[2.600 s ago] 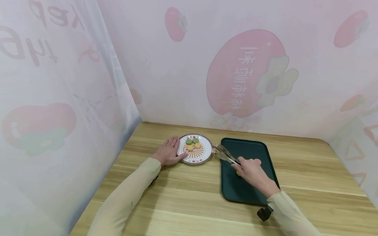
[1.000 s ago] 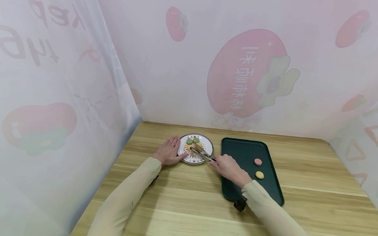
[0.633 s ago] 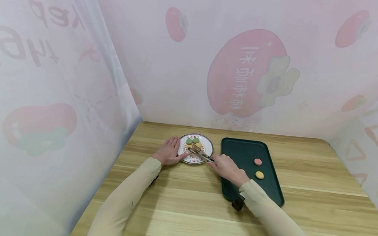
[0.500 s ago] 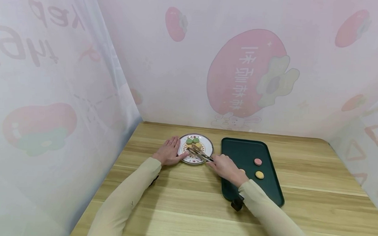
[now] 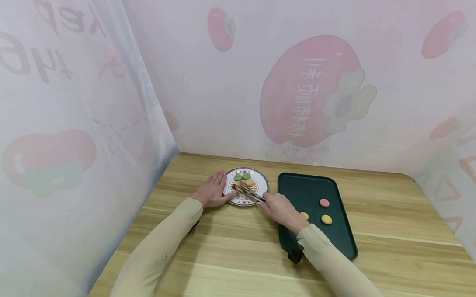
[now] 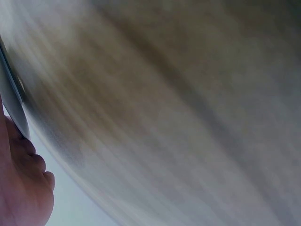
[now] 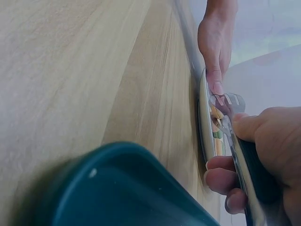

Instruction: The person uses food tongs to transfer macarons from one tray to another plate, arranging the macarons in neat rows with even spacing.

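My left hand (image 5: pixel 210 193) lies with straight fingers along the left rim of a white patterned plate (image 5: pixel 260 180), its thumb over the rim. My right hand (image 5: pixel 283 210) grips metal tongs (image 5: pixel 250 194) with dark handles, their heads low over the plate's front half. On the plate, two green macarons (image 5: pixel 238 177) sit at the back, with a yellow macaron (image 5: pixel 249 182) in front and another partly behind the tongs. In the right wrist view, a pinkish patch shows at the tongs' slotted head (image 7: pixel 230 101); I cannot tell whether they hold something.
A dark green tray (image 5: pixel 299 185) lies right of the plate under my right forearm. On it are a pink macaron (image 5: pixel 324 203), a yellow macaron (image 5: pixel 327 220) and another yellow one partly behind my hand. The wooden table (image 5: pixel 218 261) meets printed curtains (image 5: pixel 232 100) behind and left.
My right hand has carried the tongs left from above the tray to over the plate, uncovering macarons on the tray, then drifted slightly left. My left hand has stayed at the rim.
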### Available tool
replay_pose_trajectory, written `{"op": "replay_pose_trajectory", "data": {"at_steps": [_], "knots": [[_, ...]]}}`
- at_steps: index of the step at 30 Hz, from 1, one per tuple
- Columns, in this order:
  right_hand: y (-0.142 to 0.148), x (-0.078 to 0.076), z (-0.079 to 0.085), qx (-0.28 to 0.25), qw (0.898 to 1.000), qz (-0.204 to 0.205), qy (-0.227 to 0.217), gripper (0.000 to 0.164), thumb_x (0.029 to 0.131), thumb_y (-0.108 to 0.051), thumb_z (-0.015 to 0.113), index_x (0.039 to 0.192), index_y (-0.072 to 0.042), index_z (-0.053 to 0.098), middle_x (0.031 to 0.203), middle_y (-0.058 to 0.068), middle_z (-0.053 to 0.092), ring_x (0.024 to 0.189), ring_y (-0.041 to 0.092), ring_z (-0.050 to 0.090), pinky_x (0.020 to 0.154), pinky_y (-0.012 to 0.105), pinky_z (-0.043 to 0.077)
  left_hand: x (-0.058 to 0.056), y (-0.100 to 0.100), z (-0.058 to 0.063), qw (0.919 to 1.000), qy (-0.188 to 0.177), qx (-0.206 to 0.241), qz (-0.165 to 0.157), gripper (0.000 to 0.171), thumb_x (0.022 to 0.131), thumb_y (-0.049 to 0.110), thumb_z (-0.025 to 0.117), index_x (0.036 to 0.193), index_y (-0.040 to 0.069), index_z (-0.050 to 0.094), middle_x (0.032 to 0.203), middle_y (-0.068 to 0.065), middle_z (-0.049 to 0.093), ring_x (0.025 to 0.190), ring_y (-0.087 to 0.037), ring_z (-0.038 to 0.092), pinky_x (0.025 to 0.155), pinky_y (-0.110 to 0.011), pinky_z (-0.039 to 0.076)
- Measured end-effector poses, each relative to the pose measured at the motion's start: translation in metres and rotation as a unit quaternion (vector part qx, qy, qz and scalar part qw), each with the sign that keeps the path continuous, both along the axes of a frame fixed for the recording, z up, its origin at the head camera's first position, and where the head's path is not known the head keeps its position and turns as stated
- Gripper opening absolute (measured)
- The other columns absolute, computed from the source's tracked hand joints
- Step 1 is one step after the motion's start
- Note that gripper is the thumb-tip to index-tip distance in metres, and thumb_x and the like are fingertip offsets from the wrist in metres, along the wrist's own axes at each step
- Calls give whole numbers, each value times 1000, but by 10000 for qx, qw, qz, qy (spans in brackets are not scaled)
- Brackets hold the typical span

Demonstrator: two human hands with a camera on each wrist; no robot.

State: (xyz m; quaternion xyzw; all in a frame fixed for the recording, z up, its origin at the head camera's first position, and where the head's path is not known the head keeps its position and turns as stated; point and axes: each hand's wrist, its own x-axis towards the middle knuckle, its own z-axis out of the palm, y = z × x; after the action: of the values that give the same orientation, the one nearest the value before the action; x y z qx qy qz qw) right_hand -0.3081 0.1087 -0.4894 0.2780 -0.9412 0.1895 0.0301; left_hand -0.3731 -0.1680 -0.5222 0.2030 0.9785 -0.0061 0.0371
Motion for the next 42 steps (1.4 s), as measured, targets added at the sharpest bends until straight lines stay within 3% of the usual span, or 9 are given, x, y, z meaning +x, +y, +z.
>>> {"op": "replay_pose_trajectory", "data": {"at_steps": [10,22,30,42], "knots": [[-3,-1,-1,182,9998,-59,-52,23,99,-29,60,91,-8,62,58,-3,47,46,9,42,42,21,29,0,1,-2,10000,-6,80,-17,98,95,73,23,155,-4,15,163,-22,13,153,-35,13,124,-47,18],[1,2,4,203,9993,-266,-184,24,99,-31,59,88,-11,61,58,-4,46,46,8,42,43,21,30,-1,1,0,9999,-96,124,65,100,94,75,23,156,-3,12,164,-21,9,153,-34,10,125,-46,15],[3,3,3,374,9984,-361,-219,25,99,-32,59,97,-7,64,58,-4,47,46,7,43,42,20,30,-1,1,-1,9999,-94,72,42,99,94,74,23,155,-3,12,164,-22,9,153,-34,11,125,-46,15],[9,4,8,396,9982,-393,216,28,98,-35,61,94,-7,66,54,-4,45,43,9,42,41,21,29,-2,0,0,9999,-109,6,24,101,93,76,19,155,-3,12,164,-22,9,153,-34,11,125,-46,16]]}}
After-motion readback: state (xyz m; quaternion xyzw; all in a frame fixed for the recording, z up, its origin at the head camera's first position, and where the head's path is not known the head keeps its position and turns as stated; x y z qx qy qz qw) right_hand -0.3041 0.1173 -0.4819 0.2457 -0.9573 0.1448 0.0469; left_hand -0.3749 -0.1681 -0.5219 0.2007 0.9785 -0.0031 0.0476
